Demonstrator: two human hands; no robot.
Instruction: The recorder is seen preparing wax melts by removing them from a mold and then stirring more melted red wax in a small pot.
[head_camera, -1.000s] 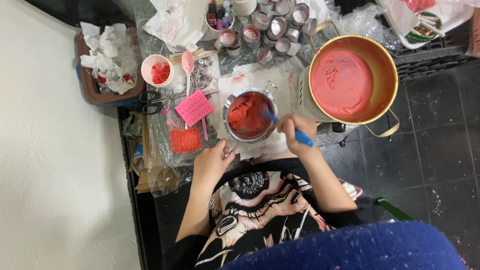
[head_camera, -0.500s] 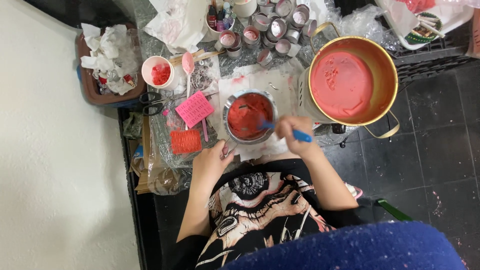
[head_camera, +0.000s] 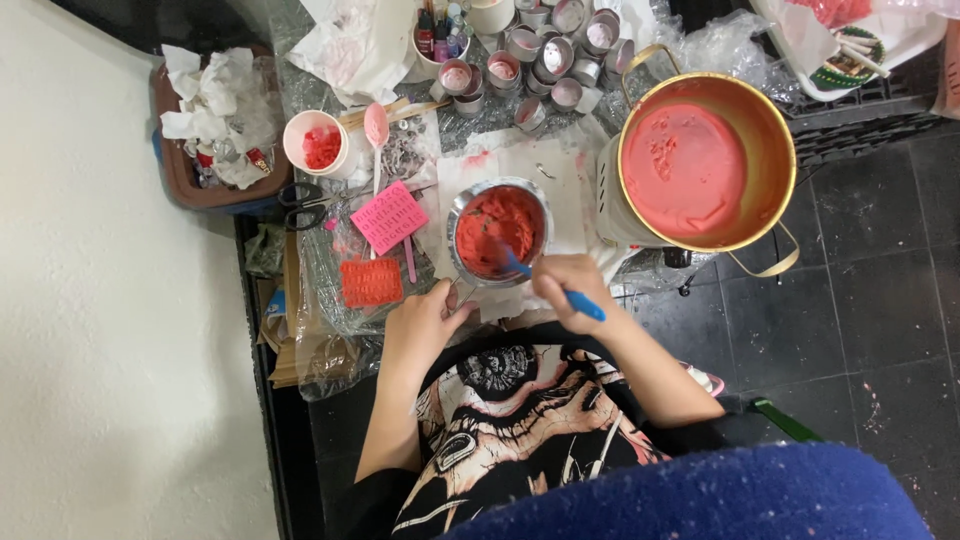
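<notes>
Red, lumpy paste fills a small metal bowl (head_camera: 499, 232) near the front edge of the table (head_camera: 520, 165), just ahead of the person's chest. The right hand (head_camera: 570, 288) is clenched round a blue stick (head_camera: 583, 303) whose far end dips into the paste; what tip it carries is buried and cannot be made out. The left hand (head_camera: 428, 322) rests at the bowl's near-left rim, fingers curled; whether it grips a handle or only steadies the rim is hidden under the fingers. Right of the bowl stands a big brass pot (head_camera: 775, 140) of smooth pink mass, partly off the table's right edge over the dark tiled floor (head_camera: 880, 300). Toward the back edge lies a cluster of small tins (head_camera: 560, 50), some cut off by the top of the frame. At the left sit a white cup (head_camera: 318, 145) of red bits, a pink spoon (head_camera: 377, 128), scissors (head_camera: 303, 200), a pink card (head_camera: 389, 216) and an orange pad (head_camera: 371, 282). A brown bin (head_camera: 180, 175) of crumpled tissue stands at the table's left edge. Crinkled clear plastic (head_camera: 330, 250) blurs what lies beneath it.
</notes>
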